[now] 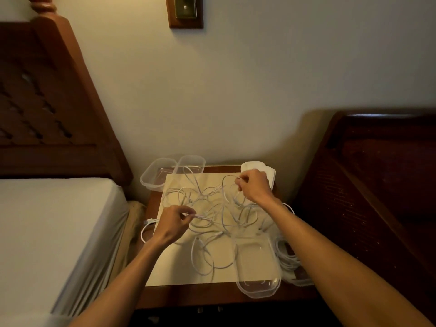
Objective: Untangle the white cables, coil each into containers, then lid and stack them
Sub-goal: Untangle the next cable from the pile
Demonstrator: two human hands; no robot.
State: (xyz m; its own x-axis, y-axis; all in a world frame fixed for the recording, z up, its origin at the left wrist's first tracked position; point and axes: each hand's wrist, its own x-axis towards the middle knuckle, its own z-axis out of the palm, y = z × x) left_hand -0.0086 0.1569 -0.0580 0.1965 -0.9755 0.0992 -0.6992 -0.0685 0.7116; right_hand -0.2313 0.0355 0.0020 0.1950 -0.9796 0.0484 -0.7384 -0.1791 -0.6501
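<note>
My left hand (175, 221) pinches a strand at the tangle's near left edge; my right hand (253, 186) pinches a loop at its far right. The white cables (212, 213) sprawl between my hands, probably several knotted together. Clear containers (258, 265) sit near right and far left on the bedside table (212, 296).

Both forearms bare, no sleeves (hands (173, 223) ungloved, no rings visible).
</note>
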